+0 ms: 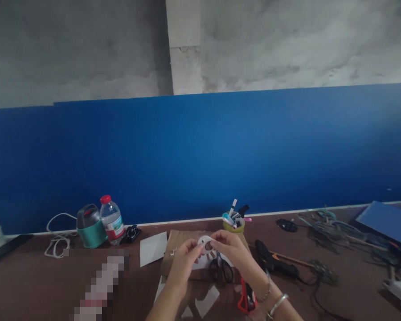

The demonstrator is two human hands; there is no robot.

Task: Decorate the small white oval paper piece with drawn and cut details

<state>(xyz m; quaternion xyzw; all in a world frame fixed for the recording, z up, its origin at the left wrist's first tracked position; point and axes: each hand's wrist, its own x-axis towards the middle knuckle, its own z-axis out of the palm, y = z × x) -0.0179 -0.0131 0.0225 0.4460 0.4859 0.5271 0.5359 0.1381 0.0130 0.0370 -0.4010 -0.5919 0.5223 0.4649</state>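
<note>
A small white paper cutout with dark marks (205,242) is held up between my two hands, over a brown cardboard sheet (172,263). The fingers of my left hand (188,256) pinch its left edge. On the opposite edge, my right hand (232,249) grips it with thumb and fingers. Just below the hands lie dark-handled scissors (226,272), partly over white paper on the cardboard. White paper scraps (207,301) are scattered on the table nearer to me. A red-handled tool (243,301) rests beside my right forearm, its exact kind unclear.
Behind the cardboard stands a yellow-green cup (235,228) of pens. Leftward are a white sheet (153,248), a water bottle (112,223) and a teal-and-grey container (92,232). A black glue gun (276,263) and tangled wires (334,232) lie right. A blue partition (200,156) borders the table (30,285).
</note>
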